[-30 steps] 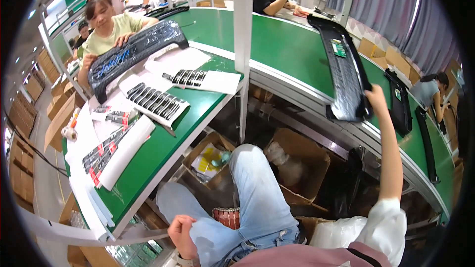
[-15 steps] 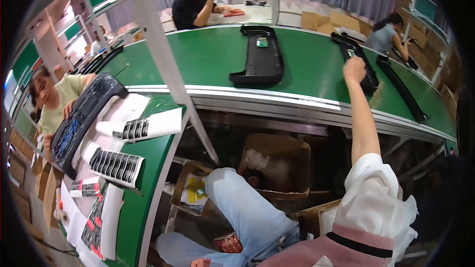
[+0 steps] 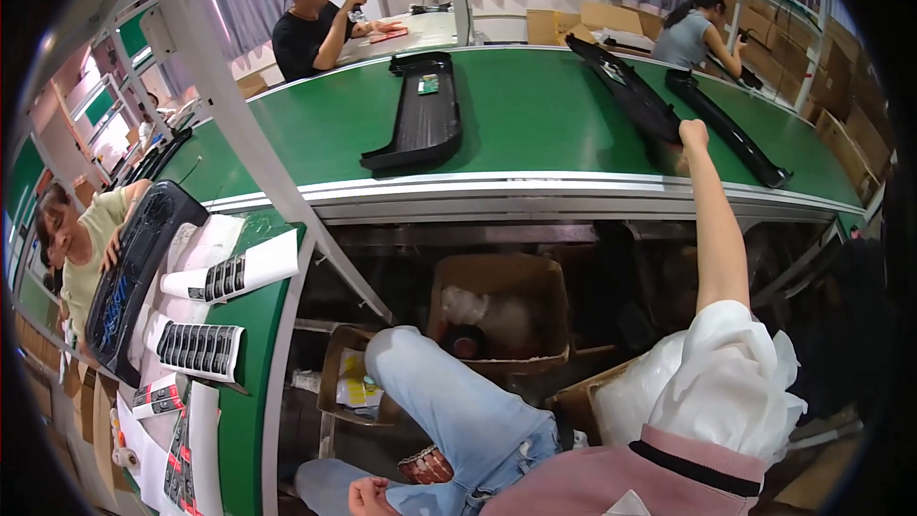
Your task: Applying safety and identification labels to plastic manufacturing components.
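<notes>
My right hand (image 3: 694,134) reaches out over the green bench and is closed on the near right end of a long black plastic housing (image 3: 626,91). That housing lies slanted, and a small circuit board (image 3: 612,68) shows toward its far end. To its right is a narrower, curved black strip (image 3: 726,129). Further left lies another black housing (image 3: 441,124) with a small green circuit board (image 3: 428,84) on it. Down at my lap, my left hand (image 3: 371,497) has its fingers curled, with nothing seen in them; its palm is hidden.
On the left, a co-worker holds a black housing (image 3: 143,272) beside printed label sheets (image 3: 199,349) on a side table (image 3: 258,363). A metal post (image 3: 244,124) rises between the tables. Cardboard boxes (image 3: 501,272) stand below the bench. Two people sit beyond it.
My right hand has gone from the middle of the slanted housing to its near end, and the housing has turned. The whole view has shifted to the right. More of my left hand shows.
</notes>
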`<state>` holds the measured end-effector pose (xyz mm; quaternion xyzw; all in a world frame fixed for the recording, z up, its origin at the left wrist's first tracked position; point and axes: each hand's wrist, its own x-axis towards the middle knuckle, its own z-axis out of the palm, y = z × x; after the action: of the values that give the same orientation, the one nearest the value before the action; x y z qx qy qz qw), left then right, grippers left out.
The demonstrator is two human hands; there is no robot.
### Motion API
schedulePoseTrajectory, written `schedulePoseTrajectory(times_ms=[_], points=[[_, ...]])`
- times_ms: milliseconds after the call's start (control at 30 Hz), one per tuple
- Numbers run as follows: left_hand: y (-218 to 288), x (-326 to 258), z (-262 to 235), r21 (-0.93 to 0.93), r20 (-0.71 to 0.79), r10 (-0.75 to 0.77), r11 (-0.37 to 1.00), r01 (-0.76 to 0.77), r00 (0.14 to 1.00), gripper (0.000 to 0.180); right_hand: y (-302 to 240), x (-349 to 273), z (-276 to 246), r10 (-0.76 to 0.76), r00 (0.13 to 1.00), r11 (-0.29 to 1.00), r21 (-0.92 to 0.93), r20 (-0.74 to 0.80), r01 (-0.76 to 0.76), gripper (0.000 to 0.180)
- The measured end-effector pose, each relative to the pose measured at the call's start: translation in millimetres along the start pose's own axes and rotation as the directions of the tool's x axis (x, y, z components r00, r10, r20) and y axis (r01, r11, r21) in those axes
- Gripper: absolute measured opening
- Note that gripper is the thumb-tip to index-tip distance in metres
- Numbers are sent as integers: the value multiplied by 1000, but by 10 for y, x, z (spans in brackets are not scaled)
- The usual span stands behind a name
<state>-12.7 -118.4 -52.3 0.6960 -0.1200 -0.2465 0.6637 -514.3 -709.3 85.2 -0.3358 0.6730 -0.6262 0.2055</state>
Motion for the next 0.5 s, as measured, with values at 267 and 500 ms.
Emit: schedulePoseTrajectory(times_ms=[267,500], points=[[127,111,256,-273,192,5,961,48,981,10,770,-373,-1356,-244,876,945,304,415,119,42],[626,400,131,-523,663,135,787,326,736,71,114,-1216,-1205,-328,569,933,352,754,73,42]])
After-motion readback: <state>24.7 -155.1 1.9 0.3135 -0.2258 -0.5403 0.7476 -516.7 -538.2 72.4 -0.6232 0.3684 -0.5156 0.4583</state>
